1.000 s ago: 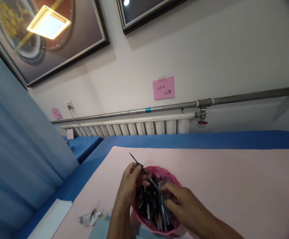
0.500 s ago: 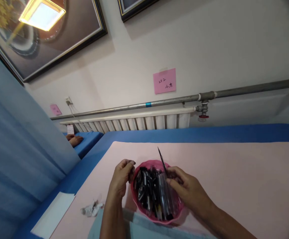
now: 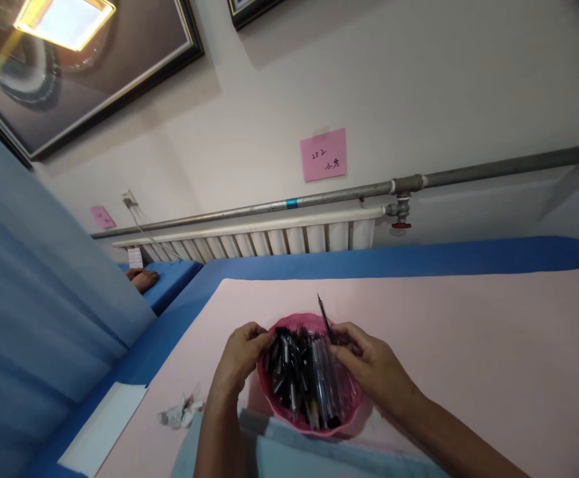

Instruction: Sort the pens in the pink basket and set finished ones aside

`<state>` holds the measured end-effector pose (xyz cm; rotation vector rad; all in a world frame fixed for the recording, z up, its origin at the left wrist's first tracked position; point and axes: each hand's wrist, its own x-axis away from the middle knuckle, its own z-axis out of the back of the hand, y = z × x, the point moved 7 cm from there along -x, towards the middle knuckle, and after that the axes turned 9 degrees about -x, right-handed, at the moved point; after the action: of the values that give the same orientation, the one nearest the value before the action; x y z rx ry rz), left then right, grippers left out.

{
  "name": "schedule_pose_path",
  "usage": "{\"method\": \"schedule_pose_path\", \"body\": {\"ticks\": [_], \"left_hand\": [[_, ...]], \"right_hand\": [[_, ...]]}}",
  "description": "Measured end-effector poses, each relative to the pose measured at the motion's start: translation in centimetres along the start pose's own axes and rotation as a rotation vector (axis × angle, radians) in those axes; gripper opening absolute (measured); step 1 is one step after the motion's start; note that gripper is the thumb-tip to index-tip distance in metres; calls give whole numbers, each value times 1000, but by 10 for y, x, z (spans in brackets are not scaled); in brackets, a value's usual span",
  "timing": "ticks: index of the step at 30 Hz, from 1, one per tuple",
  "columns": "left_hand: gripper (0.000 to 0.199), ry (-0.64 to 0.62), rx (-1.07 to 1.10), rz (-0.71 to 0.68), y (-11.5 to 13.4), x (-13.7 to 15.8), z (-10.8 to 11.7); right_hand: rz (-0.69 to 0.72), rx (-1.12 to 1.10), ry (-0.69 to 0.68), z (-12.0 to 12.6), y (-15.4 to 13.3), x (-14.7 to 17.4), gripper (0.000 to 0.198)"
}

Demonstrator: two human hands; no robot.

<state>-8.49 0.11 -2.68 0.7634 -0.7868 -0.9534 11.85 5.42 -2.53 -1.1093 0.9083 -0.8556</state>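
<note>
Pen (image 3: 325, 321) points upward in the right hand (image 3: 369, 364)'s gripping fingers, presumably clearing the pink basket (image 3: 302, 320); the left hand (image 3: 240, 353) curls at its left rim, perhaps steadying, grip unclear.

Pale wall (image 3: 419, 86) above a blue surface (image 3: 419, 257) spread with a pink sheet (image 3: 469, 345)

At ten o'clock, a dark-framed picture (image 3: 95, 76) reflects a bright light (image 3: 65, 23); at nine, a blue curtain (image 3: 35, 285) hangs. A grey pipe (image 3: 508, 166) crosses the wall toward three, above a white ribbed radiator (image 3: 275, 243) near centre. A pink note (image 3: 323, 156) is taped at one o'clock.
</note>
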Motion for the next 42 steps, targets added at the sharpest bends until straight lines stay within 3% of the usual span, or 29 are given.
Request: {"method": "schedule_pose_path", "body": {"ticks": [5, 11, 18, 21, 26, 29, 34, 42], "left_hand": [[11, -243, -84, -68, 8, 9, -26], [11, -81, -529, -69, 13, 6, -32], [6, -116, -511, -104, 18, 9, -39], [8, -120, -328, -114, 17, 7, -35], [18, -7, 411, -86, 18, -1, -20], [25, 22, 671, -78, 18, -4, -17], [27, 40, 829, -118, 21, -4, -13], [24, 34, 839, -141, 22, -4, -16]], "right_hand": [[23, -13, 3, 0, -1, -1, 18], [26, -9, 28, 2, -2, -1, 18], [56, 0, -4, 0, -3, -2, 18], [65, -5, -2, 0, -3, -2, 17], [97, 24, -78, -7, -3, 2, 19], [138, 67, -151, -13, -3, 3, 22], [187, 138, -211, -18, -5, 4, 24], [223, 195, -241, -22, -4, 5, 28]]}}
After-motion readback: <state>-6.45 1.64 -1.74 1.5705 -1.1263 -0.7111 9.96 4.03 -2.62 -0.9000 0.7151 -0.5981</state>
